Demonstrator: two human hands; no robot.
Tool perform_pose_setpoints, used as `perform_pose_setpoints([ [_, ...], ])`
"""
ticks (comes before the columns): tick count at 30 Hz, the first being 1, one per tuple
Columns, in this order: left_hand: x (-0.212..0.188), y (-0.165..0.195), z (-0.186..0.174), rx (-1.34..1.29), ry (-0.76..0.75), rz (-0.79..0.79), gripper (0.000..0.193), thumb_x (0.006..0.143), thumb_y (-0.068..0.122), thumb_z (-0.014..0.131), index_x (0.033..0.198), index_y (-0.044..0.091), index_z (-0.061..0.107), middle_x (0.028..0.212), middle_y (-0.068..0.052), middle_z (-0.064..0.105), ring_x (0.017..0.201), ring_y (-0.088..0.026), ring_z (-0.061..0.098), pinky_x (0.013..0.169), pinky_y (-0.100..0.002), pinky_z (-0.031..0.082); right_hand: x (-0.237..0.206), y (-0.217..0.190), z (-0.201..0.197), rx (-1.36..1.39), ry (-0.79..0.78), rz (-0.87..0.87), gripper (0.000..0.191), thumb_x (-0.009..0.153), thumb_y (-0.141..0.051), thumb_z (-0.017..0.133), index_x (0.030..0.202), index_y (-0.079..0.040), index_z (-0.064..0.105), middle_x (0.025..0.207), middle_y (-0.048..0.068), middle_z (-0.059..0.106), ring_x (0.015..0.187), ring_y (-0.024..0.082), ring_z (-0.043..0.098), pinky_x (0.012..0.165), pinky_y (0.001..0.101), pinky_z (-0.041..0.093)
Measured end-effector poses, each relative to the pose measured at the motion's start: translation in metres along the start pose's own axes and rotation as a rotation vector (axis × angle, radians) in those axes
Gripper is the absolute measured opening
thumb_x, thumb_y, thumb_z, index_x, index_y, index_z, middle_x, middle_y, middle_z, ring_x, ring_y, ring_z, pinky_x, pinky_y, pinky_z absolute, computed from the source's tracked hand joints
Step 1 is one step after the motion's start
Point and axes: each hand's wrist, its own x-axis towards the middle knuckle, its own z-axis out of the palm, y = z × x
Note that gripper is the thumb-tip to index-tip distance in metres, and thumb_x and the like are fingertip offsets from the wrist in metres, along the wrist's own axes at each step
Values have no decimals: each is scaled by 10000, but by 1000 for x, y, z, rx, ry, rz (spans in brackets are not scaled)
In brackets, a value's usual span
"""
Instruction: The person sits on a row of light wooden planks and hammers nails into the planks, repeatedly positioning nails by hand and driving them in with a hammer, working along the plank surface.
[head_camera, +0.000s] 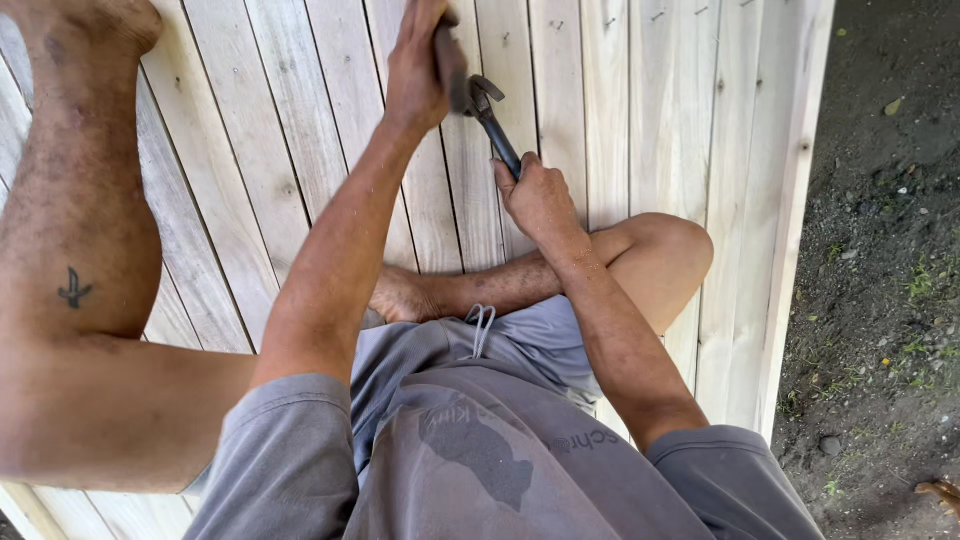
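Underneath everything, pale wooden boards, long, narrow, rough-sawn, laid side by side with dark seams and small nail heads; more than ten in view. Beside them at the right, dark gritty soil with sparse green sprouts. Grey cotton shirt and grey shorts with one white drawstring. Left hand clenched around a hammer handle, dark and blurred. Right hand gripping one slim dark metal pry tool, forked tip against a board just beside the hammer.
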Motion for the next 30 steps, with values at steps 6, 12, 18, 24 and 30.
perform_pose_setpoints([
  [6,-34,63,4,-123,45,-165,280,1034,1,633,1255,113,503,1162,-107,656,945,-227,706,806,-375,604,-26,6,-41,320,-224,200,488,945,-478,704,818,-10,656,604,166,640,521,305,653,509,429,518],
  [12,-46,116,36,-512,49,-707,208,1003,27,628,1190,39,538,789,-58,677,619,-131,672,558,-301,578,-50,40,-109,437,-283,275,471,929,-407,762,741,-13,586,560,37,572,405,102,532,369,304,444],
  [18,-28,162,104,-562,-44,-815,230,925,105,715,1028,21,527,753,-45,595,542,-161,622,471,-346,555,-47,108,-160,634,-218,231,428,945,-361,755,757,-14,589,568,25,556,401,105,507,352,312,420],
  [24,32,179,194,-580,-187,-751,300,853,202,762,979,82,517,782,-3,549,550,-111,612,512,-323,617,1,180,-194,756,-40,271,428,957,-358,760,759,-28,574,568,23,569,401,99,519,355,306,424],
  [30,88,155,298,-63,-321,-320,457,861,271,958,807,43,565,695,30,569,627,-114,548,588,-308,518,43,232,-201,740,207,367,464,948,-374,769,724,-45,529,527,45,564,380,124,542,363,318,432],
])
